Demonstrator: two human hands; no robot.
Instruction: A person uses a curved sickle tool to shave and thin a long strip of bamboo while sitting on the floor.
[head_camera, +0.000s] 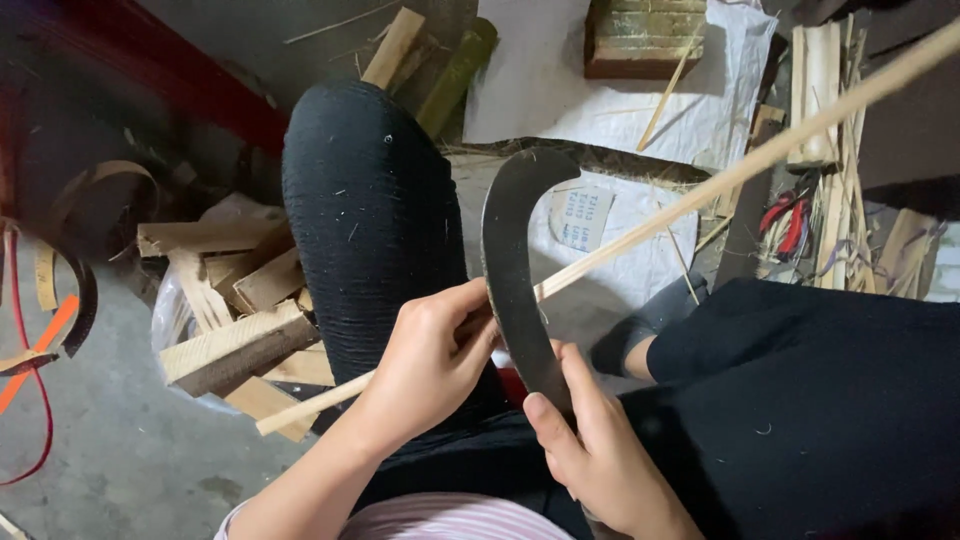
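Splitting step, I judge — left hand (425, 365) pinches the long pale bamboo strip (700, 195) against the dark curved blade (515, 270); right hand (600, 450) fingers wrap the blade's handle — next needs steady pull.

Floor: grey concrete floor (130, 450), stained and dusty.
Sheet: white woven plastic sheet (735, 60) spread on the floor.
Block: brown wooden block (640, 40) resting on the sheet's far end.
Offcuts: pile of pale wood offcuts (240, 320) well left of the sheet.
Light: dim, even.
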